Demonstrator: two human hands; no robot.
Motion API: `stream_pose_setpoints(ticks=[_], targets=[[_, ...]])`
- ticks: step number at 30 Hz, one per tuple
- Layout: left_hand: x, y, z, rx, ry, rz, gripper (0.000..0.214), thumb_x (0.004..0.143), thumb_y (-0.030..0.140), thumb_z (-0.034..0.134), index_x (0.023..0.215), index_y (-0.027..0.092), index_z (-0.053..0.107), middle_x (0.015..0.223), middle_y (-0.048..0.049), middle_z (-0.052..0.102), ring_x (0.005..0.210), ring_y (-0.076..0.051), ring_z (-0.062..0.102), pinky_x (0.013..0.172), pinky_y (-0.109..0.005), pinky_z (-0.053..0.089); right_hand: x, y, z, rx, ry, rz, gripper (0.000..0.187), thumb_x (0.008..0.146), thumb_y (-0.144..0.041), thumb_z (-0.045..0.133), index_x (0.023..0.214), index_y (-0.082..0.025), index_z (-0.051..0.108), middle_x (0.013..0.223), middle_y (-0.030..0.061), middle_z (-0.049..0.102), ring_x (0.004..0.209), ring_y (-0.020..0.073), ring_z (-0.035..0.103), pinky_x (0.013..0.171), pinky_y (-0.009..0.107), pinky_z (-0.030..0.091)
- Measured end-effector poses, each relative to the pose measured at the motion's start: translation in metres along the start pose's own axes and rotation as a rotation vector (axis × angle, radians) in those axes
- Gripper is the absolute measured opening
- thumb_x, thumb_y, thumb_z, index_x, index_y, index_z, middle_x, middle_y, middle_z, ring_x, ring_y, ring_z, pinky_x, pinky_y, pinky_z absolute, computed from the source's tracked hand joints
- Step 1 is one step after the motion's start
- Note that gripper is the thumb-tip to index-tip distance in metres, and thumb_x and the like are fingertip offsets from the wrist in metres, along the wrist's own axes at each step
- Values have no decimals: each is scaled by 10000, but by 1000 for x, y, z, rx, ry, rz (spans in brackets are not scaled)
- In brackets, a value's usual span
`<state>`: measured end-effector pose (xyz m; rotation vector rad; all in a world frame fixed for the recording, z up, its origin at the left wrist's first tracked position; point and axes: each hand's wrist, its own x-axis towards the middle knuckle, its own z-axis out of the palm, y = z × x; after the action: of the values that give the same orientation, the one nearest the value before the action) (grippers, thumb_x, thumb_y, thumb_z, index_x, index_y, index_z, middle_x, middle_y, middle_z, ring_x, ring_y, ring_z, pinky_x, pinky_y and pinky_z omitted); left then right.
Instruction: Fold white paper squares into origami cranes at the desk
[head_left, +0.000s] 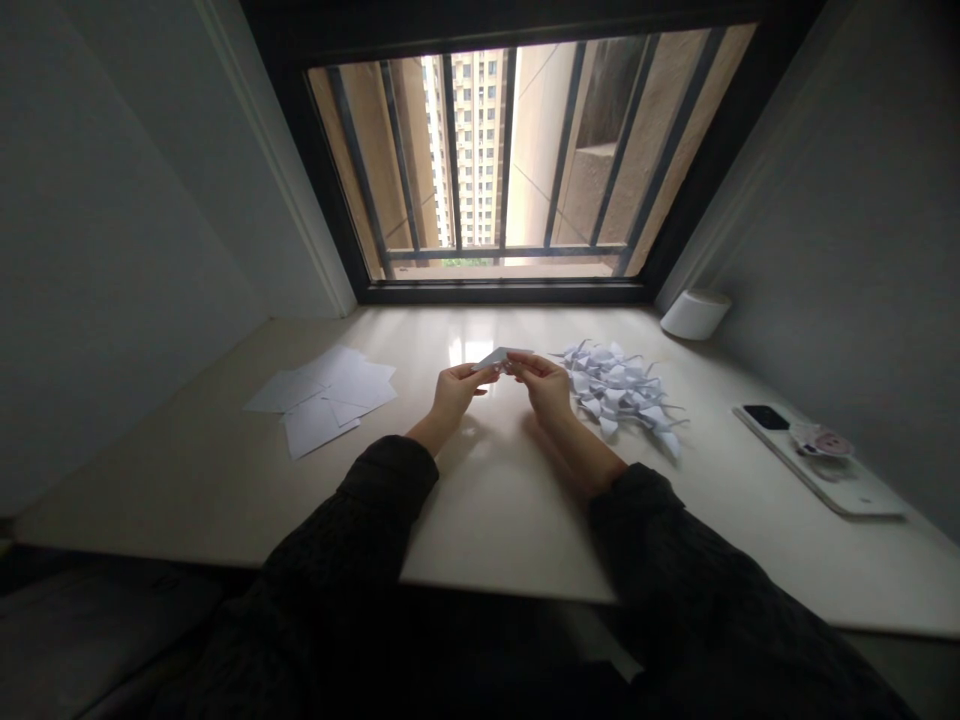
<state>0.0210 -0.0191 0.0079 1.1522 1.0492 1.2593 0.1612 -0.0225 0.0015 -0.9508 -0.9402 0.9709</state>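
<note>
Between my two hands, above the pale sill, is a small folded piece of white paper (495,356). My left hand (459,388) pinches its left side with thumb and fingers. On its right side my right hand (541,382) grips it the same way. The fingers cover much of the lower part, so the exact folds cannot be made out. Just right of my right hand lies a heap of white folded paper cranes (616,385). Off to the left, several loose white paper sheets (330,392) overlap on the surface.
The pale sill (495,510) ends at a front edge near my body. A white cylindrical object (696,314) sits at the back right by the wall. A white phone (817,460) with a round grip lies on the right. Behind is a barred window (495,290).
</note>
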Motion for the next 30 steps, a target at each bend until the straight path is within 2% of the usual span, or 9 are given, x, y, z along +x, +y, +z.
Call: stream_pose_setpoints(ticks=[7,15,19,23,30], targets=[[-1,0,2,8,-16,-41,349,616,471,794,794,175,747,850,-113,744,921,-277,682,708,-324,468,4,6,-3,-25,29,16,287,565,-356,784,811,-211,754,753,42,752,718,203,683,615,310,498],[0,0,0,-60,-178,-99,380,639,434,786,912,173,750,980,-137,735,1039,-311,653,815,-381,463,13,11,-11,-14,46,41,314,561,-366,774,816,-194,711,716,26,732,705,177,670,575,263,449],[0,1,-1,-65,-177,-105,364,644,416,787,914,174,752,984,-144,733,1042,-307,653,829,-383,461,13,13,-10,48,45,71,360,545,-386,803,784,-205,604,683,2,708,687,162,671,586,251,461],[0,1,-2,-81,-160,-87,346,671,431,766,914,186,752,1007,-133,729,1028,-297,660,837,-385,466,11,15,-7,139,25,154,484,519,-407,825,791,-237,463,781,-4,717,751,169,688,628,256,501],[1,-1,-1,-64,-190,-85,392,672,475,763,931,181,750,1019,-143,725,1037,-309,653,857,-412,466,11,13,-6,205,32,201,549,441,-326,863,725,-238,401,709,-51,674,694,140,658,607,233,481]])
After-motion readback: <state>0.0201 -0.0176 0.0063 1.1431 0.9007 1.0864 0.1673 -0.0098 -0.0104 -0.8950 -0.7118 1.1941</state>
